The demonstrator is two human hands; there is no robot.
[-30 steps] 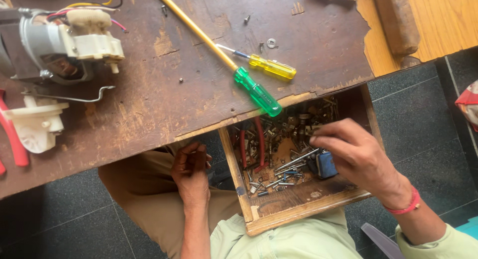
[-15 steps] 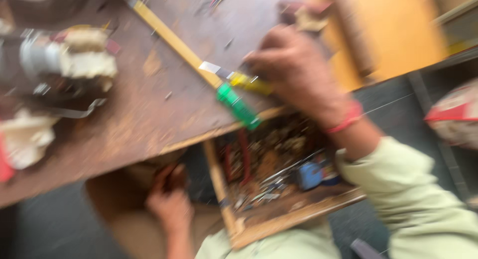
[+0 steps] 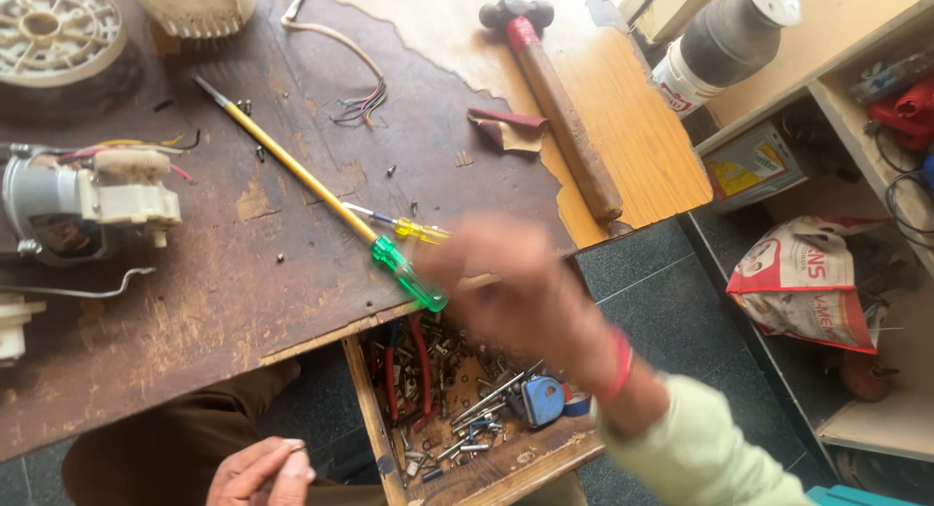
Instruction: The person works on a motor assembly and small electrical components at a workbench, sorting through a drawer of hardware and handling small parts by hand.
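Blur is hiding whether the right hand (image 3: 516, 287) is gripping anything beside the green-handled screwdriver (image 3: 409, 271) at the tabletop's front edge; left hand (image 3: 261, 472) is pinching something tiny. A nudge could be tipping the screwdriver into the open drawer (image 3: 362, 389).

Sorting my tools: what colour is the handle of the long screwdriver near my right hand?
Clear green handle in the head view.

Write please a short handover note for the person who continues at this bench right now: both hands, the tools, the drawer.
Right hand: blurred, above the table edge by the green-handled screwdriver and the yellow-handled screwdriver; grip cannot be told.
Left hand: low by the lap, fingers curled; contents hidden.
Drawer: open, full of screws and small parts.
Motor assembly: on the table, left; hammer at the far side.
Screwdrivers lie on the table, not yet lifted.
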